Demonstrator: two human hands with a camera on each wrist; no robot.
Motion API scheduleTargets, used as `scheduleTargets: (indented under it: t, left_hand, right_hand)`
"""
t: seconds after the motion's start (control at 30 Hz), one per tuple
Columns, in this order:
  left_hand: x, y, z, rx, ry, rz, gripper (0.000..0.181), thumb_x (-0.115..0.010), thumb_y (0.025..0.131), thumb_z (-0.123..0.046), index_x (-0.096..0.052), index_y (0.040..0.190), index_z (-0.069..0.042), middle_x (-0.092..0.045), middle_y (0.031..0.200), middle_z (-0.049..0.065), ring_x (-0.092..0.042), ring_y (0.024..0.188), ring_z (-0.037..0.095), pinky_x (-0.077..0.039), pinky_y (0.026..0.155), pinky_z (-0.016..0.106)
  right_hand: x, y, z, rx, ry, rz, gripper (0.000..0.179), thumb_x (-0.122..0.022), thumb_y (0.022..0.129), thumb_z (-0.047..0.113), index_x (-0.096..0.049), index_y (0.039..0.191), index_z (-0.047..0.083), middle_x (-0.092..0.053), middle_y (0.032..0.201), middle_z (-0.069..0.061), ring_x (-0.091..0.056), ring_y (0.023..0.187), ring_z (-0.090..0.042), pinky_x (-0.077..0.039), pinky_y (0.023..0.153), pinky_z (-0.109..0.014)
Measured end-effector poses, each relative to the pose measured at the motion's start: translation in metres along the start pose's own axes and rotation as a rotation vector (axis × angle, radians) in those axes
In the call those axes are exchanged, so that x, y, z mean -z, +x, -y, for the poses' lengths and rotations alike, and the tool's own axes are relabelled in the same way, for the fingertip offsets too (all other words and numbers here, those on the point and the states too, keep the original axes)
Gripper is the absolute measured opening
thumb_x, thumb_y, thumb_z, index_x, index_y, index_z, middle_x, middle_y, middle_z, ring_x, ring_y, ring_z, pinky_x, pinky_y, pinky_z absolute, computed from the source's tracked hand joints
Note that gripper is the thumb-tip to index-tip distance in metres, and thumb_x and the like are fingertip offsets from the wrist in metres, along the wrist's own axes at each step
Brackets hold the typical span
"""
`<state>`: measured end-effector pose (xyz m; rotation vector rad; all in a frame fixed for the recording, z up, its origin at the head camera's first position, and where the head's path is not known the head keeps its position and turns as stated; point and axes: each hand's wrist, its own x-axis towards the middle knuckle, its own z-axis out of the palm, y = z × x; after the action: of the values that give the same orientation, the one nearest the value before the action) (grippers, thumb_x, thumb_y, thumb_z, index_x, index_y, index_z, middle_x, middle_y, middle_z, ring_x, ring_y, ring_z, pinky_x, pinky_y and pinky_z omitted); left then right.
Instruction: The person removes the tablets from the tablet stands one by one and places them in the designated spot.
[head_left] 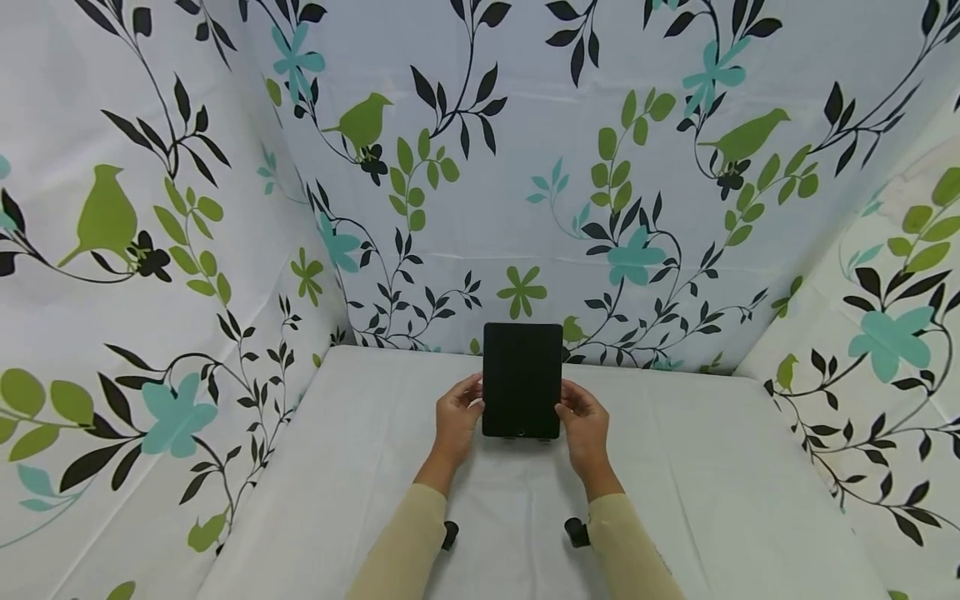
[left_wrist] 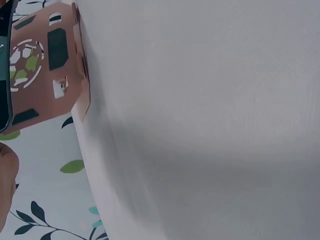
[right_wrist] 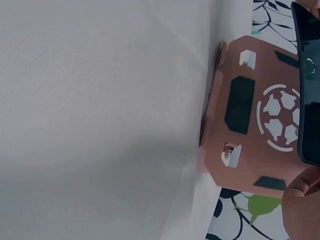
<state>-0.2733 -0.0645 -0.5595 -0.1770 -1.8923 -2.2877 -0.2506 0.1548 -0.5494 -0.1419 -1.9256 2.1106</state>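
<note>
A black tablet (head_left: 522, 379) stands upright in portrait in the head view, its round home button at the bottom. My left hand (head_left: 456, 421) grips its left edge, thumb toward the front. On the opposite edge, my right hand (head_left: 585, 423) grips it the same way. Behind the tablet is a rose-gold metal stand (right_wrist: 250, 175) with a football-shaped cutout and dark pads, seen in the right wrist view. The left wrist view shows the stand (left_wrist: 40, 102) beside the tablet's edge. From the head, the tablet hides nearly all of the stand. Whether tablet and stand touch, I cannot tell.
A white cloth covers the table (head_left: 720, 483). Patterned curtains (head_left: 480, 208) with birds and leaves hang behind and at both sides. Small black devices (head_left: 577, 532) sit at both wrists, beside the beige sleeves (head_left: 408, 542).
</note>
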Motion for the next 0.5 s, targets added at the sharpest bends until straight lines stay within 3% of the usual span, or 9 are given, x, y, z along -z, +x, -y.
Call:
scheduleTargets:
  t: [0.27,0.5]
  left_hand:
    - [0.017,0.003,-0.013,0.024,-0.015,0.018,0.053,-0.057,0.088,0.020,-0.067,0.133,-0.005,-0.059,0.117,0.014,-0.063,0.106,0.019,-0.056,0.086,0.023]
    - [0.033,0.008,-0.029,0.032,0.009,0.008,0.053,-0.057,0.088,0.021,-0.066,0.133,-0.006,-0.059,0.116,0.010,-0.064,0.107,0.018,-0.056,0.086,0.017]
  right_hand:
    - [-0.010,-0.002,0.005,-0.021,0.008,0.059,0.044,-0.064,0.094,-0.009,-0.065,0.135,0.006,-0.060,0.124,-0.017,-0.058,0.108,-0.017,-0.053,0.089,-0.013]
    - [-0.024,0.000,0.017,0.003,-0.021,0.112,0.043,-0.064,0.094,-0.008,-0.066,0.133,0.010,-0.060,0.120,-0.013,-0.058,0.107,-0.019,-0.053,0.088,-0.013]
